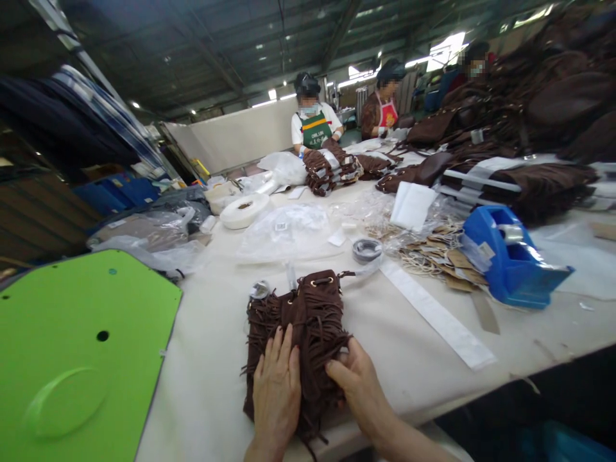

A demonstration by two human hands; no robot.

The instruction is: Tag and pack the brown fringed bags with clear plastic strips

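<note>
A dark brown fringed bag (320,314) with gold eyelets and a drawstring lies on the white table in front of me. My left hand (278,385) rests flat on its front, fingers stretched out and close together. At the bag's right edge, my right hand (357,382) pinches the fringe between thumb and fingers; some fingertips are hidden behind the strands. Just beyond the bag's upper left corner sits a small clear, shiny roll (260,290).
To the right stand a blue tape dispenser (513,256), a heap of brown tags (433,253) and a long white strip (436,314). A green panel (86,346) fills the left. Farther back are a white roll (244,210), plastic bags (283,231), stacked brown bags (332,168) and co-workers.
</note>
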